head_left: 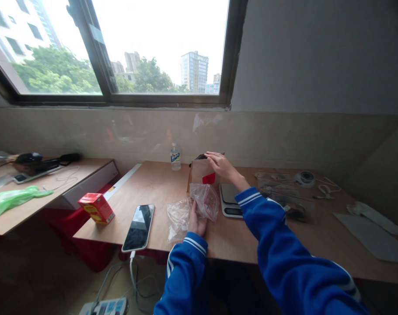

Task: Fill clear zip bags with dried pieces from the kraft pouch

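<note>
My left hand [196, 221] rests on the wooden table [159, 183] and grips a small clear zip bag [206, 200] with red print. Beside it lies another clear plastic bag [177, 216]. My right hand [220, 165] reaches forward, fingers curled over the top edge of a brown paper bag [199, 171] with a red label. Something dark shows at that bag's mouth. A small digital scale [230, 199] sits just under my right forearm. Both sleeves are blue with white stripes.
A phone [139, 226] on a charging cable lies at the table's front left, near a red and yellow carton [96, 208]. A water bottle [175, 156] stands at the back. Tape roll [304, 178], bags and grey sheets [372, 236] lie right. A second table [48, 188] stands left.
</note>
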`<state>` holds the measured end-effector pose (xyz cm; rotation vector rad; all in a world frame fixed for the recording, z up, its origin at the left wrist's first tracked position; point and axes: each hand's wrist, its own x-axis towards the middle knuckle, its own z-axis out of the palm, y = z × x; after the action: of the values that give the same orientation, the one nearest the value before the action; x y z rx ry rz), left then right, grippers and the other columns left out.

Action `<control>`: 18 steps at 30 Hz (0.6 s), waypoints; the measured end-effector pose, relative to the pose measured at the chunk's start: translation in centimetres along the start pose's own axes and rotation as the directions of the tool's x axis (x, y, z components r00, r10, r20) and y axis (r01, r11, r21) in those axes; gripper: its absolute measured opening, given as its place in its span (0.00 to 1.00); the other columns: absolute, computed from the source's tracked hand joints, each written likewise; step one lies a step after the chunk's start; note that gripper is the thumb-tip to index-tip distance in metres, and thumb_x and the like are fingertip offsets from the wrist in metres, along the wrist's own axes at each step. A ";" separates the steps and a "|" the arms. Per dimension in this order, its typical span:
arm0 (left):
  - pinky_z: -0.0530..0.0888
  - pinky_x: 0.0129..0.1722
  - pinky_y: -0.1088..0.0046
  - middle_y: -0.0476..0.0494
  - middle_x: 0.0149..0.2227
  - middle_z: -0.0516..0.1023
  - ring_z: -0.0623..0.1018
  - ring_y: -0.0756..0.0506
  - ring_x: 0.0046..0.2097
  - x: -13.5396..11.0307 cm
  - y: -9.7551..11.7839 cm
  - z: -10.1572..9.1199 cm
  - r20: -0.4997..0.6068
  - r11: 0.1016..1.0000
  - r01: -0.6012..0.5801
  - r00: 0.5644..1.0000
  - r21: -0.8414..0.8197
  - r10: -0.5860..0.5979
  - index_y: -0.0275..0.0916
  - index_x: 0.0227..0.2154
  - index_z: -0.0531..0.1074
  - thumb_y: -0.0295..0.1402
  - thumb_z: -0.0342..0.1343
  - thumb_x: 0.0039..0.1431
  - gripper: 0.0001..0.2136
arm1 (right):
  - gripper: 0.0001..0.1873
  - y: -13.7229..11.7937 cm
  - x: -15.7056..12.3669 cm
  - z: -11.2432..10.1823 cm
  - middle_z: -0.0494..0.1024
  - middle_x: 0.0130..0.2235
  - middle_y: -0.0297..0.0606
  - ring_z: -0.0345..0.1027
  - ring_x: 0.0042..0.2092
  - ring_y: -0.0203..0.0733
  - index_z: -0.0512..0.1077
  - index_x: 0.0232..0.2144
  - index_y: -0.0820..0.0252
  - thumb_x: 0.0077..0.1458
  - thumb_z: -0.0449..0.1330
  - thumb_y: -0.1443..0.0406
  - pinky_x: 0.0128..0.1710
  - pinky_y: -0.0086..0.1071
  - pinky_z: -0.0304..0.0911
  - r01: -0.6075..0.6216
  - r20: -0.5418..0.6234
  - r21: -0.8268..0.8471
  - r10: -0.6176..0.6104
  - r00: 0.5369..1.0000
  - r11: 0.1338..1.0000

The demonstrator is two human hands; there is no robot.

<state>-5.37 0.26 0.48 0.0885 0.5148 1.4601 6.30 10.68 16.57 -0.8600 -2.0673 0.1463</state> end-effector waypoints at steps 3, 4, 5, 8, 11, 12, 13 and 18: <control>0.73 0.49 0.67 0.38 0.37 0.79 0.78 0.44 0.44 0.0 0.1 -0.2 0.020 1.000 0.007 1.000 -0.011 -0.007 0.34 0.42 0.73 0.35 0.51 0.60 0.13 | 0.17 -1.8 -0.6 -0.8 0.71 0.54 0.42 0.59 0.57 0.45 0.70 0.49 0.56 0.58 0.51 0.62 0.59 0.43 0.50 -0.043 -0.148 0.057 0.051 0.988 0.997; 0.73 0.49 0.66 0.39 0.37 0.79 0.78 0.44 0.43 0.0 0.1 -0.2 0.025 1.000 0.005 1.000 -0.019 -0.004 0.34 0.42 0.74 0.36 0.51 0.60 0.13 | 0.16 -2.5 -1.0 -1.2 0.73 0.51 0.41 0.62 0.54 0.45 0.71 0.46 0.57 0.58 0.50 0.63 0.57 0.43 0.53 -0.076 -0.205 0.095 0.095 0.974 0.993; 0.73 0.49 0.66 0.39 0.37 0.79 0.78 0.44 0.43 0.0 0.1 -0.2 0.025 1.000 0.001 1.000 -0.026 0.000 0.35 0.41 0.74 0.36 0.51 0.60 0.12 | 0.15 -3.0 -1.7 -1.5 0.75 0.46 0.41 0.65 0.50 0.44 0.72 0.43 0.58 0.57 0.50 0.64 0.53 0.41 0.58 -0.122 -0.227 0.150 0.155 0.962 0.981; 0.73 0.48 0.67 0.40 0.38 0.79 0.78 0.44 0.43 0.0 0.1 -0.2 0.019 0.999 -0.017 1.000 -0.036 0.018 0.36 0.41 0.74 0.35 0.51 0.59 0.12 | 0.11 -4.1 -4.4 -2.1 0.76 0.29 0.36 0.69 0.33 0.38 0.73 0.31 0.60 0.54 0.50 0.65 0.36 0.32 0.66 -0.321 -0.008 0.370 0.349 0.937 0.872; 0.73 0.48 0.67 0.41 0.39 0.79 0.77 0.43 0.45 0.0 0.1 0.0 0.032 0.999 -0.029 0.999 -0.043 0.031 0.36 0.42 0.73 0.35 0.50 0.60 0.12 | 0.10 -4.2 -7.7 -1.3 0.74 0.24 0.34 0.69 0.28 0.36 0.73 0.28 0.61 0.51 0.51 0.66 0.28 0.27 0.65 -0.529 0.307 0.460 0.431 0.848 0.713; 0.73 0.48 0.67 0.41 0.40 0.79 0.77 0.43 0.46 0.0 0.1 0.0 0.040 0.998 -0.031 0.999 -0.046 0.033 0.36 0.42 0.73 0.35 0.50 0.60 0.12 | 0.10 -4.1 -8.7 -0.7 0.75 0.24 0.35 0.69 0.28 0.36 0.73 0.27 0.61 0.51 0.52 0.67 0.28 0.27 0.65 -0.570 0.353 0.446 0.449 0.821 0.690; 0.73 0.48 0.67 0.41 0.40 0.79 0.77 0.43 0.46 -0.1 0.1 0.1 0.041 0.998 -0.031 0.999 -0.049 0.033 0.36 0.42 0.73 0.34 0.50 0.59 0.12 | 0.10 -3.9 -9.7 0.1 0.76 0.25 0.35 0.70 0.28 0.37 0.74 0.26 0.61 0.50 0.52 0.68 0.28 0.27 0.65 -0.588 0.376 0.419 0.458 0.806 0.692; 0.75 0.41 0.71 0.43 0.34 0.80 0.79 0.47 0.37 -0.5 0.1 0.2 0.007 0.998 -0.023 1.000 -0.063 0.023 0.35 0.36 0.74 0.33 0.51 0.59 0.09 | 0.07 -3.4 -12.5 4.6 0.77 0.24 0.37 0.70 0.25 0.39 0.73 0.25 0.60 0.51 0.55 0.67 0.25 0.29 0.65 -0.623 0.472 0.332 0.447 0.760 0.708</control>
<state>-5.37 -0.16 0.78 0.0504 0.4630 1.4969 5.88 1.29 6.62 -1.1682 -1.8887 1.1763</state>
